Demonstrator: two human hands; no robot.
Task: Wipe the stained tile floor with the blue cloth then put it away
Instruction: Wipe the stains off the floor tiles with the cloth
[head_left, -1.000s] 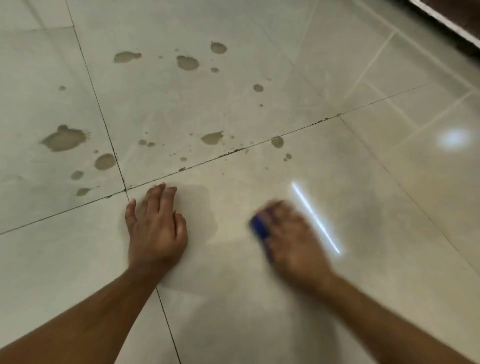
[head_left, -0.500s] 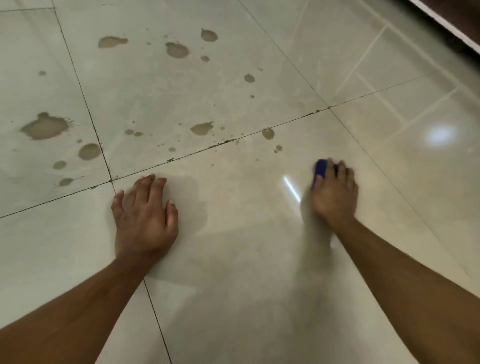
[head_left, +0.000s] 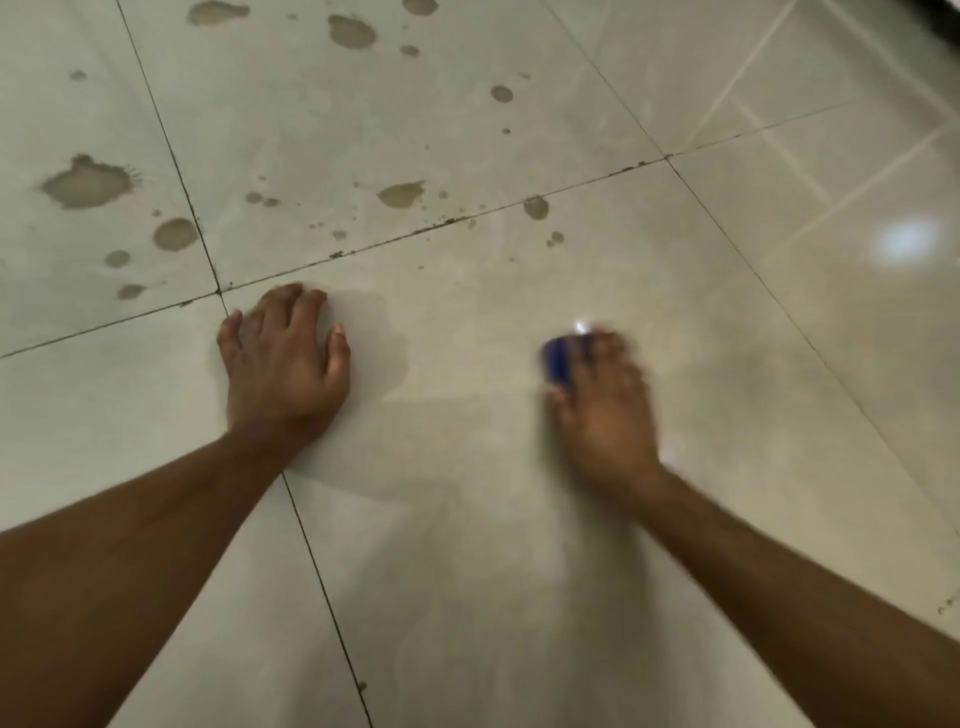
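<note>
The blue cloth (head_left: 558, 359) shows only as a small blue patch under the fingers of my right hand (head_left: 605, 410), which presses it onto the pale tile floor (head_left: 467, 545) and is blurred by motion. My left hand (head_left: 283, 366) lies flat on the floor with fingers spread, beside a grout crossing. Brown stains lie farther away: a big blotch (head_left: 85, 183) at the far left, a spot (head_left: 401, 194) above the grout line, another spot (head_left: 536, 207) right on it, and several smaller ones beyond.
Dark grout lines (head_left: 447, 222) cross the floor; grit sits in the one ahead of my hands. A lamp reflection (head_left: 906, 241) shines on the tile at the right. A dark edge (head_left: 943, 21) runs along the top right corner.
My right hand has swept the cloth from its far-right reach back to the left and nearer to me. The left hand stays planted. The view has shifted slightly forward.
</note>
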